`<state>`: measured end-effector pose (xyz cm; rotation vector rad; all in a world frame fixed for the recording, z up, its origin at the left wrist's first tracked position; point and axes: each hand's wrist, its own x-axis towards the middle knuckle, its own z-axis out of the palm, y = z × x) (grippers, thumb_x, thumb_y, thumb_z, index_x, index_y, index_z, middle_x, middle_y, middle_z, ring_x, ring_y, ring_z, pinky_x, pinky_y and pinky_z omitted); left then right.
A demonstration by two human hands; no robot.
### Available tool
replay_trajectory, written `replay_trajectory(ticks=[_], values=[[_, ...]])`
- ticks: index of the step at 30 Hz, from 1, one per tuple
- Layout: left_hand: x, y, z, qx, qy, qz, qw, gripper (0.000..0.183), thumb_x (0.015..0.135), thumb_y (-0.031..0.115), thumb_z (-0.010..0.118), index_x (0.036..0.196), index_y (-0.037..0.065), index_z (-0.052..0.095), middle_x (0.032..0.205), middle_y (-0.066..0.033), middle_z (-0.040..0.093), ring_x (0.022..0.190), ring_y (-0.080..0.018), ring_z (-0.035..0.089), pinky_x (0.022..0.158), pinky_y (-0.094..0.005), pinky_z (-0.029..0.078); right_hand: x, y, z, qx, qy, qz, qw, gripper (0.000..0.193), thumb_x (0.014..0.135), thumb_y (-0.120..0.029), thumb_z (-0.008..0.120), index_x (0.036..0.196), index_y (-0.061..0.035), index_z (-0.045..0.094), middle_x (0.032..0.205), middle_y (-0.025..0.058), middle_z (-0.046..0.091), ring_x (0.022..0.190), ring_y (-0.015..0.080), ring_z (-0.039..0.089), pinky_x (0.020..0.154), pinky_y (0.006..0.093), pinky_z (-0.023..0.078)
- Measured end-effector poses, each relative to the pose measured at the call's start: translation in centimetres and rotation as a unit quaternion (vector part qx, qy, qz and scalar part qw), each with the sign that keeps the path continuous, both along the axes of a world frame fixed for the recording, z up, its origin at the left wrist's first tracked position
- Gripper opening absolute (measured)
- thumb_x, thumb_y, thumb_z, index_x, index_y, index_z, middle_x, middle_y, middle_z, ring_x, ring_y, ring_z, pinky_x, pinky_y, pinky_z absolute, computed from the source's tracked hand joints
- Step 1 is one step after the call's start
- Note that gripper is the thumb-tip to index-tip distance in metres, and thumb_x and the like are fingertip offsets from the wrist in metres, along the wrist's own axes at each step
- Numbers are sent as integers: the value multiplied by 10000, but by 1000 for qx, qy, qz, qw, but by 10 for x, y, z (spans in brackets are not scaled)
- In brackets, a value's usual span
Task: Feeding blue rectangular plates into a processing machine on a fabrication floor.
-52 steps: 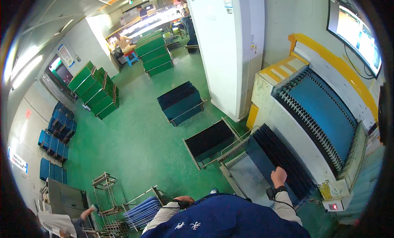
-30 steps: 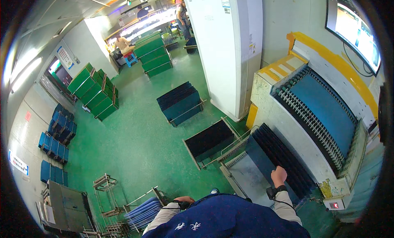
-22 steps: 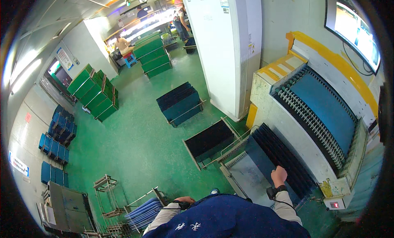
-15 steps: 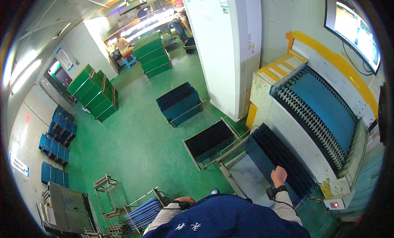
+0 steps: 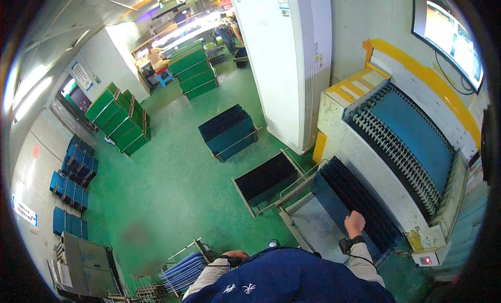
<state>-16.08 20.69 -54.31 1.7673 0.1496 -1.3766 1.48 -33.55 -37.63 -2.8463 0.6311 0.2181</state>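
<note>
My right hand (image 5: 355, 223) is closed at the upper edge of the nearest dark blue panel (image 5: 332, 204). This panel leans against several similar dark panels in a slotted metal rack (image 5: 317, 223) at the lower right. Bare grey metal of the rack shows to the left of the panel. My left hand (image 5: 236, 255) is low against the front of my blue garment, and its fingers cannot be made out. It is nearest to a rack of blue-grey panels (image 5: 183, 271) on the floor at the lower left.
A machine with a roller bed (image 5: 396, 146) stands at the right, a blue panel on its rollers. Beyond my rack are two racks of dark panels (image 5: 269, 177) (image 5: 229, 133) and a tall white cabinet unit (image 5: 284, 68). Green stacks (image 5: 117, 117) stand farther back. A person (image 5: 156, 58) sits behind.
Both hands hold their places. At the lower left, a blurred patch covers the spot where a metal frame stood in view before.
</note>
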Motion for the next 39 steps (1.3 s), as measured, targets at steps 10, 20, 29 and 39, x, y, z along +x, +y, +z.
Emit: replay_trajectory(ticks=[10,20,29,39], values=[[0,0,4,-19,27,21,999,386,820,284,589,1147,85,636,962,-38,674,726,-172,608,602,-347,508,-1,-1,-5,1,-14,-3,1000,221,770,-206,645,901,-30,674,917,194,669,898,356,642,776,434,507],[2,-14,32,33,16,6,999,399,802,284,610,1153,97,629,951,-47,671,691,-171,611,558,-343,508,-2,-9,-17,-1,-16,10,1000,229,766,-213,667,881,-15,676,903,202,667,883,360,645,761,436,509],[-6,0,1,-15,-30,-17,999,395,805,307,599,1127,81,640,942,-44,670,667,-170,596,557,-324,482,0,-7,-17,4,-18,27,999,210,750,-211,630,843,-25,663,894,195,658,878,356,633,769,445,499],[0,-11,45,-94,36,79,992,249,816,264,573,922,57,661,758,-22,623,603,-140,546,537,-316,437,1,-14,-26,2,-9,53,999,232,742,-218,651,855,-16,663,914,207,655,882,374,631,768,450,501]])
